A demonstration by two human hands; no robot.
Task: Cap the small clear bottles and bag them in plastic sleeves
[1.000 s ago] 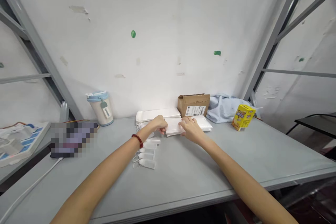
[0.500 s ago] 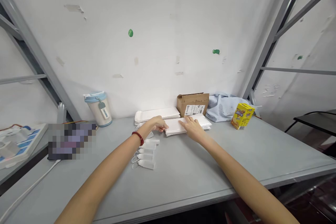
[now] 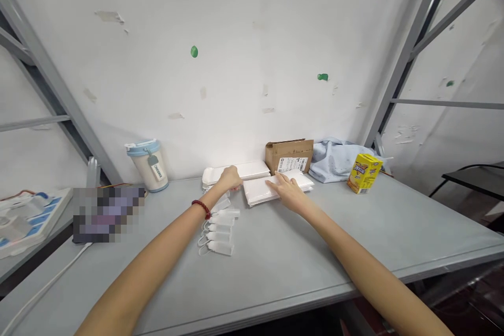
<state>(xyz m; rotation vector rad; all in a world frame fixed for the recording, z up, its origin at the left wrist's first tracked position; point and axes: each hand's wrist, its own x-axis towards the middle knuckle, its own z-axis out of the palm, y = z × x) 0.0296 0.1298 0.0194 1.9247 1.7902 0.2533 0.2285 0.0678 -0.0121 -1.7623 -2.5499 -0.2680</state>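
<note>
A stack of flat white packets (image 3: 258,189) lies in the middle of the table towards the wall. My right hand (image 3: 290,192) rests flat on top of it, fingers stretched out. Just off the stack's left end is my left hand (image 3: 230,177), its fingers curled down and closed; whatever they may hold is hidden. Behind that hand, long white boxes or sleeves (image 3: 252,169) lie against the wall. Below my left wrist, several small white tubes with looped strings (image 3: 220,248) are laid in a column, the upper ones partly covered by my forearm.
Behind the packets stands an open cardboard box (image 3: 289,153), with a light blue cloth (image 3: 334,160) and a yellow carton (image 3: 364,174) to its right. On the left are a tumbler (image 3: 149,168), a blurred-out device (image 3: 106,215) with a white cable, and a power strip (image 3: 43,220).
My left hand has drawn slightly left, away from the packets' left end, and its fingers have curled down. The stack has shifted a little left. My right hand stays on it.
</note>
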